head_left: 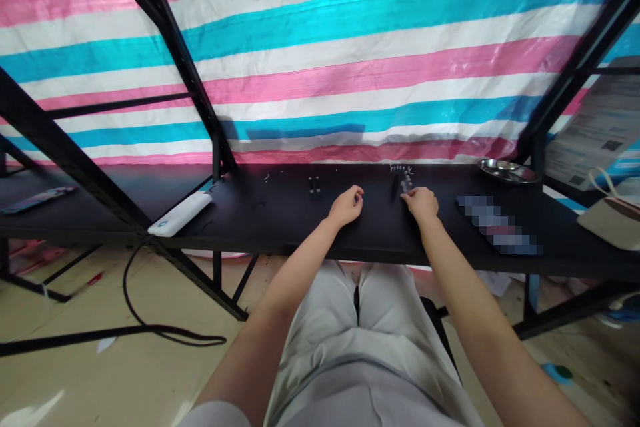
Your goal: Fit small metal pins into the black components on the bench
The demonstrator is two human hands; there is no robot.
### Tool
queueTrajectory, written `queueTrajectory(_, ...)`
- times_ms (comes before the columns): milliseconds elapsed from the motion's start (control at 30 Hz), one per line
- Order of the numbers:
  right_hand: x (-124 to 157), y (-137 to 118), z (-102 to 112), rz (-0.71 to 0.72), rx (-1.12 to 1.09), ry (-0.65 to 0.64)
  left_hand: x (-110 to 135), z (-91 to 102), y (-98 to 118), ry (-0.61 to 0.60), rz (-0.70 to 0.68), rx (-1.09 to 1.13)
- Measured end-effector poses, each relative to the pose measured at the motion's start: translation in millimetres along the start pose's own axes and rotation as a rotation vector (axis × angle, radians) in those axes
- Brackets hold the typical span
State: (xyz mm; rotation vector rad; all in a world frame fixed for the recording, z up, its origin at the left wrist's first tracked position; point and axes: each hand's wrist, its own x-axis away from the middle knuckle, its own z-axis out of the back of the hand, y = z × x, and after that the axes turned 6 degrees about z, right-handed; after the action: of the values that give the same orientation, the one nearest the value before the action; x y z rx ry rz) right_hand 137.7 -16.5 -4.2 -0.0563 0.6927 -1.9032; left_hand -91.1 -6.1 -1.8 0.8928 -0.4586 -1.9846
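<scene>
My left hand [346, 205] rests on the black table [280, 220] with its fingers curled in; whether it holds anything is hidden. My right hand [421, 203] lies a little to the right, fingers pinched at a cluster of small metal parts [403, 177] and a small dark piece [395, 185]. What the pinch holds is too small to name. A pair of small black parts [314, 185] stands left of my left hand.
A white power bank [181, 213] with a black cable [150, 320] lies at the table's left end. A metal dish [507, 171] sits at the far right, a blurred flat object [497, 225] near it. Black frame bars [175, 60] cross before a striped tarp [350, 47].
</scene>
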Motion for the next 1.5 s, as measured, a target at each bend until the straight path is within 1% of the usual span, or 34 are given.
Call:
queueTrajectory(133, -0.2, -0.7, 0.5, 0.018, 0.02, -0.007, -0.4, -0.4, -1.3, 0.008, -0.02, 0.016)
queueTrajectory(333, 3.2, -3.4, 4.4, 0.018, 0.04, -0.057, -1.0, -0.6, -1.4, 0.009, -0.001, 0.01)
queueTrajectory(500, 8.2, -7.1, 8.1, 0.033, 0.007, -0.052, 1.5, 4.1, 2.7, 0.052, 0.011, -0.033)
queueTrajectory(567, 9.6, -8.6, 9.6, 0.039, -0.016, -0.022, 2.8, 9.8, 4.7, 0.129, 0.05, -0.066)
queueTrajectory(700, 11.9, -12.3, 13.3, 0.036, -0.092, 0.094, 2.7, 24.8, 3.0, 0.416, 0.205, -0.119)
queueTrajectory(733, 12.4, -13.3, 14.1, 0.037, -0.112, 0.12, 2.1, 28.0, 1.0, 0.469, 0.242, -0.135)
queueTrajectory(800, 13.0, -14.8, 15.0, 0.048, -0.133, 0.149, 0.3, 32.2, -4.1, 0.516, 0.292, -0.168)
queueTrajectory(867, 13.3, -15.5, 15.1, 0.065, -0.131, 0.155, -1.5, 33.5, -9.0, 0.508, 0.32, -0.199)
queueTrajectory(967, 13.6, -15.5, 14.7, 0.079, -0.118, 0.151, -3.5, 32.3, -13.9, 0.466, 0.352, -0.234)
queueTrajectory(1133, 15.1, -15.7, 16.0, 0.065, -0.117, 0.157, -5.2, 29.0, -18.6, 0.411, 0.387, -0.264)
queueTrajectory(1367, 15.8, -15.7, 17.2, 0.033, -0.137, 0.218, -6.1, 29.3, -22.3, 0.456, 0.331, -0.233)
queueTrajectory(1500, 16.4, -16.2, 17.9, 0.029, -0.15, 0.233, -6.9, 30.5, -22.1, 0.454, 0.373, -0.191)
